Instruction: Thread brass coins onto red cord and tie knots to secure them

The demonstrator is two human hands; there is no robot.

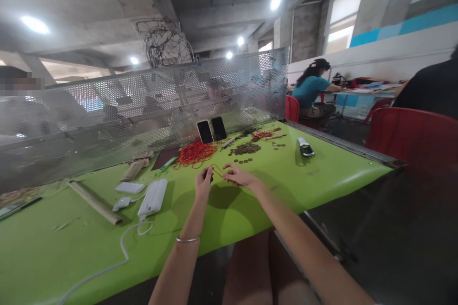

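Observation:
Between my two hands, just above the green table, runs a short red cord. My left hand pinches one part of it, and a small dark thing I cannot make out shows by the fingers. My right hand has its fingers bent around the other part of the cord. Beyond my hands is a tangled heap of red cords. To its right lies a pile of dark round coins, with a short row of coins in front.
Two phones lean upright at the back. On the left lie a white power bank with a cable, a cardboard tube and a green cutter. A perforated metal screen borders the table. People sit beyond and at right.

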